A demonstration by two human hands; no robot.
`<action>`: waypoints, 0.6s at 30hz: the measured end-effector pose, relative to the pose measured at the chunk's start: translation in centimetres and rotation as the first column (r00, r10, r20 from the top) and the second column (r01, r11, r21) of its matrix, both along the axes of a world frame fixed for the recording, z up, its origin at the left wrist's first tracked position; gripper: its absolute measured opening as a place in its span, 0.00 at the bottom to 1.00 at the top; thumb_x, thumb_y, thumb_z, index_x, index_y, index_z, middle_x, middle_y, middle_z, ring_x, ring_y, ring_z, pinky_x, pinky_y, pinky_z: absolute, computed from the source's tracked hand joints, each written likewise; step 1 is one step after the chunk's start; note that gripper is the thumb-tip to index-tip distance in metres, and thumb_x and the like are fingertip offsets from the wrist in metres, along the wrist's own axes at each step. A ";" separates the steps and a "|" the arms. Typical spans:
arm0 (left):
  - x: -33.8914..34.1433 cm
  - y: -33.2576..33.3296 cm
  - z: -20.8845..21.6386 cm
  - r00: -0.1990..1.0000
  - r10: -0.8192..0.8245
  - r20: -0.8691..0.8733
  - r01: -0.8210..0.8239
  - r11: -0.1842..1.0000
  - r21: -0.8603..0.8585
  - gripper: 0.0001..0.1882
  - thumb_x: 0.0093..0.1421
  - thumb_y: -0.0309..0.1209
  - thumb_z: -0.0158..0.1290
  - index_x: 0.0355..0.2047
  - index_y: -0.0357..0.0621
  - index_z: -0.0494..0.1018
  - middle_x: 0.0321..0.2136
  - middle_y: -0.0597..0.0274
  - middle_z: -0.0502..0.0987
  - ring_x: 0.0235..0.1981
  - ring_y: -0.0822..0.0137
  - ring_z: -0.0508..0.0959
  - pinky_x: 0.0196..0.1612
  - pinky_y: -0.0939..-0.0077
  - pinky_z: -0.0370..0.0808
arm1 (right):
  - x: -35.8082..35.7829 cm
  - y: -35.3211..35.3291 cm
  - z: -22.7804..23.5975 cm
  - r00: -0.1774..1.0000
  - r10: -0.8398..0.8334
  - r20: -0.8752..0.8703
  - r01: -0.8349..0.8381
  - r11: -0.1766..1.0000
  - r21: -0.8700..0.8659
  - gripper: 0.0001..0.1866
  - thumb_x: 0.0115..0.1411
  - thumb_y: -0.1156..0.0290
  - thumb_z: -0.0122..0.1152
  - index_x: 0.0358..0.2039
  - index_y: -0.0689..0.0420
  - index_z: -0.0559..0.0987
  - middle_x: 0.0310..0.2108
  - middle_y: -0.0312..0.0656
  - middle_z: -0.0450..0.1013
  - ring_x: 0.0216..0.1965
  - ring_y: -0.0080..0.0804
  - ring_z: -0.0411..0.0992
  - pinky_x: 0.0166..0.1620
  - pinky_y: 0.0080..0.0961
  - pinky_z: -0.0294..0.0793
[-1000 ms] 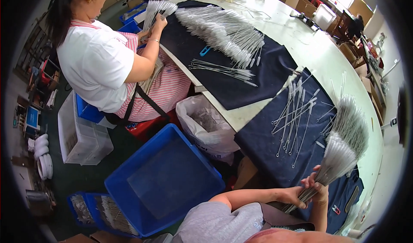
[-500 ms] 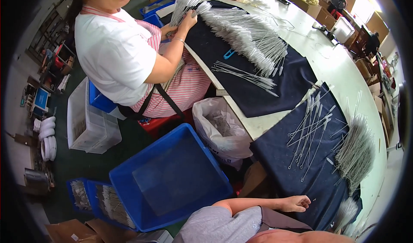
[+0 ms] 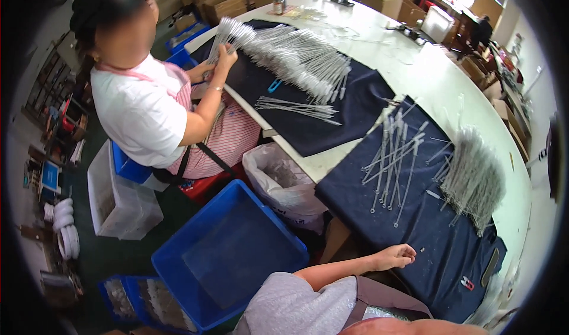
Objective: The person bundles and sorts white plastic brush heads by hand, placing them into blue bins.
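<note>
My left hand (image 3: 395, 257) hovers at the near edge of the dark blue cloth (image 3: 415, 264), its fingers loosely curled and nothing visible in them. Beyond it lie loose thin wire brushes (image 3: 388, 172) with looped ends, crossed over one another. A dense heap of similar brushes (image 3: 474, 175) stands to the right. Red-handled snips (image 3: 467, 283) and a dark flat strip (image 3: 490, 267) rest on the cloth near the right edge. Part of my right arm (image 3: 391, 327) shows at the lower edge, but its hand is out of view.
At the left, a co-worker grips a bundle of brushes (image 3: 228, 34) beside a large brush pile (image 3: 296, 56). A blue tub (image 3: 231, 258), a white bag-lined bin (image 3: 278, 187) and a translucent bin (image 3: 118, 199) stand below the table (image 3: 427, 68).
The view has shifted, so the table and brushes sit further left. The snips and dark strip have come into view. My left hand stays near the cloth's edge, its fingers still curled.
</note>
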State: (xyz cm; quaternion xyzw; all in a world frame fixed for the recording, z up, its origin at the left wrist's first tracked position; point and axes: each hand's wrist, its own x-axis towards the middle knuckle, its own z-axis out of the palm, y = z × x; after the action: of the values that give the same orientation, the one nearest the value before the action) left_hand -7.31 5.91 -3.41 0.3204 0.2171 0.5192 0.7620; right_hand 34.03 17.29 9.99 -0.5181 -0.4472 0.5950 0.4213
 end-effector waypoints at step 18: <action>5.2 -4.7 6.2 0.795 0.330 -0.509 -0.343 0.937 0.072 0.24 0.52 0.38 0.58 0.42 0.39 0.61 0.29 0.65 0.68 0.30 0.75 0.70 0.33 0.80 0.69 | -29.3 -6.0 -0.9 0.830 0.431 -0.353 -0.470 0.882 -0.030 0.25 0.49 0.74 0.58 0.47 0.59 0.60 0.25 0.37 0.65 0.25 0.26 0.68 0.31 0.25 0.72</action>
State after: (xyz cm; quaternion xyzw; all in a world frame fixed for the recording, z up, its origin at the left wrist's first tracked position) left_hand -2.11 1.19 2.83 0.3940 0.4718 0.5392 0.5757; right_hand 4.74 11.31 9.10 -0.3119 -0.4430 0.7819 0.3084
